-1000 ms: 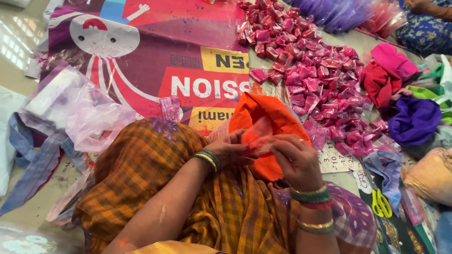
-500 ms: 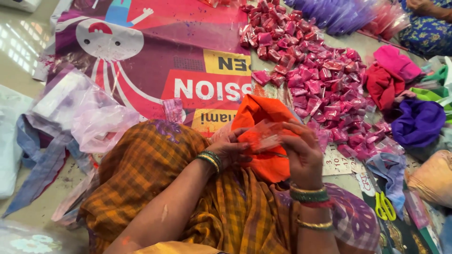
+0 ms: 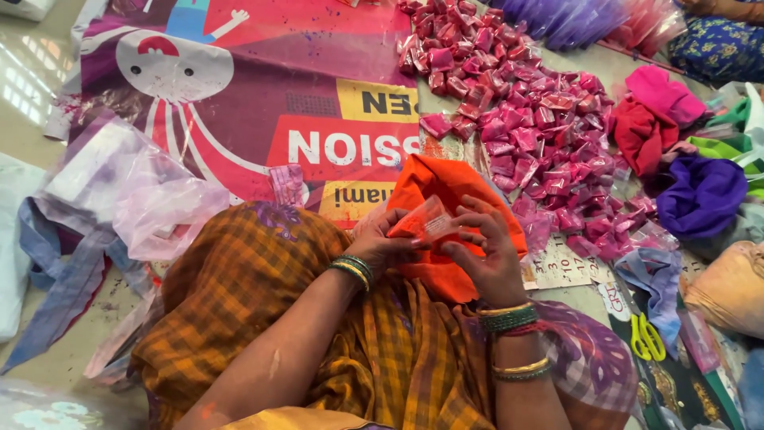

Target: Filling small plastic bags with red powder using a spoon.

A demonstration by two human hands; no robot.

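light: bright, even, soft shadows | glare: pale floor, upper-left corner | focus: mostly sharp | blur: slight at edges

The small clear packet is half covered by the fingertips of the left hand and right hand, so how it is closed cannot be told. The orange cloth runs down behind both hands, its lower part hidden. At eleven o'clock the printed banner is cut by the top edge and disappears under the checked cloth on the lap. At one o'clock the purple bags are cropped at the top. At two o'clock another person's patterned blue sleeve is cut off. At four o'clock the yellow scissors show handles only, blades indistinct
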